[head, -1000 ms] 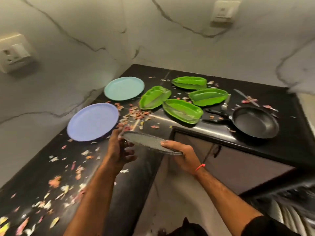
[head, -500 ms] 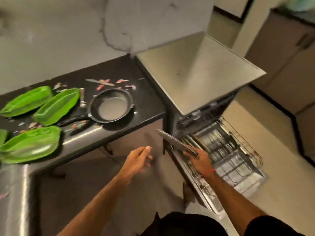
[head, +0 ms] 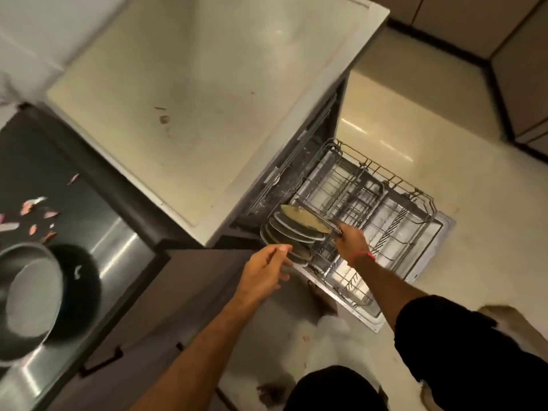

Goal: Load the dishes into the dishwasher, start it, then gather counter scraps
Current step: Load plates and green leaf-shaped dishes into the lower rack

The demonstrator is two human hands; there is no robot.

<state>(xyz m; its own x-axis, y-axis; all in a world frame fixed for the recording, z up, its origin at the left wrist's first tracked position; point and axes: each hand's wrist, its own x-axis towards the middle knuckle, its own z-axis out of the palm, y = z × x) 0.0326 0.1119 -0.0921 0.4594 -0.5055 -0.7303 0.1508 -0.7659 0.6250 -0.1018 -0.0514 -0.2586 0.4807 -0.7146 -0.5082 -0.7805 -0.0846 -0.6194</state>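
Observation:
My right hand grips a grey plate by its edge and holds it tilted over the left end of the pulled-out wire rack of the open dishwasher. Several plates stand on edge in that corner of the rack, just under the held plate. My left hand hovers with relaxed fingers beside the standing plates, fingertips at their rims, holding nothing. Pink and white scraps lie on the black counter at the left.
A black frying pan sits on the counter at the far left. The dishwasher's beige top fills the upper middle. The dropped dishwasher door juts out over the pale floor. Cabinets line the upper right.
I have turned from the counter to the dishwasher. My right hand carried the grey plate down over the rack. My left hand let go of it and now hovers by the racked plates.

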